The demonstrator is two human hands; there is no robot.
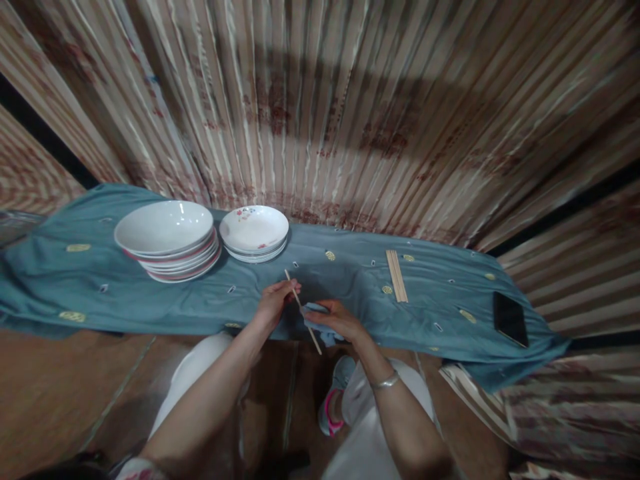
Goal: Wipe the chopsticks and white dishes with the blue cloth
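Observation:
My left hand (pixel 277 298) pinches a light wooden chopstick (pixel 313 338) near its upper end. The chopstick slants down to the right, over the near edge of the table. My right hand (pixel 338 319) is closed on a light blue cloth (pixel 327 333), which lies against the middle of the chopstick. Part of the cloth is hidden under the fingers. To the right, several more chopsticks (pixel 397 276) lie side by side on the blue-green tablecloth (pixel 345 267).
At the left stands a stack of large white bowls (pixel 167 230) with red-edged rims. Beside it is a stack of smaller floral plates (pixel 255 230). A black phone (pixel 510 319) lies near the right end. A pleated curtain (pixel 320 100) hangs behind the table.

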